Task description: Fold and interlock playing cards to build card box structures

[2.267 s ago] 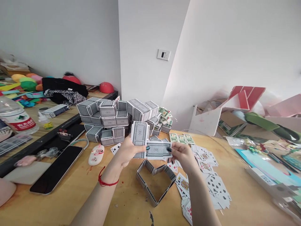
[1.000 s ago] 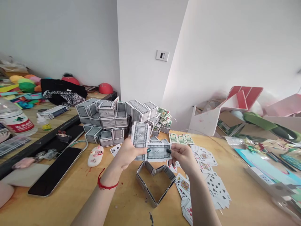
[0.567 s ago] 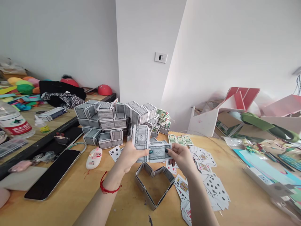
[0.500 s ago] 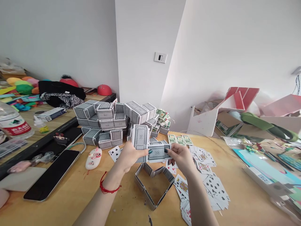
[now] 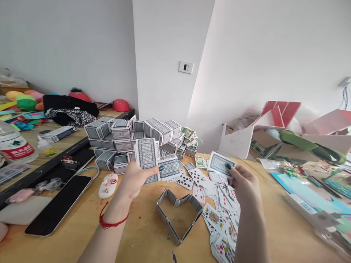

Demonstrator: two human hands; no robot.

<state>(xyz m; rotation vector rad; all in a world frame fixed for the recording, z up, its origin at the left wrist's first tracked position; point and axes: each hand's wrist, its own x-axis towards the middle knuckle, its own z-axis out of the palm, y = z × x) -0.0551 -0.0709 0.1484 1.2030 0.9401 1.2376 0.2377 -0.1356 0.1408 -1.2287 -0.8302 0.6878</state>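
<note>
My left hand is closed on several playing cards, backs toward me, one upright and another lying crosswise to the right under the thumb. My right hand pinches a single playing card by its right end, also back-side up, apart from the others. Below and between the hands, a heart-shaped frame of folded cards stands on the table. Loose face-up cards are spread to its right, partly under my right forearm. Behind my left hand, folded-card blocks are stacked high.
At left lie a white mouse, a black phone and a water bottle. A white power strip and coloured paper lie on the right. Green folded cards sit beside the stack.
My right hand has moved right and up, drawing one card away from those in my left hand. My left hand has shifted left with its cards.
</note>
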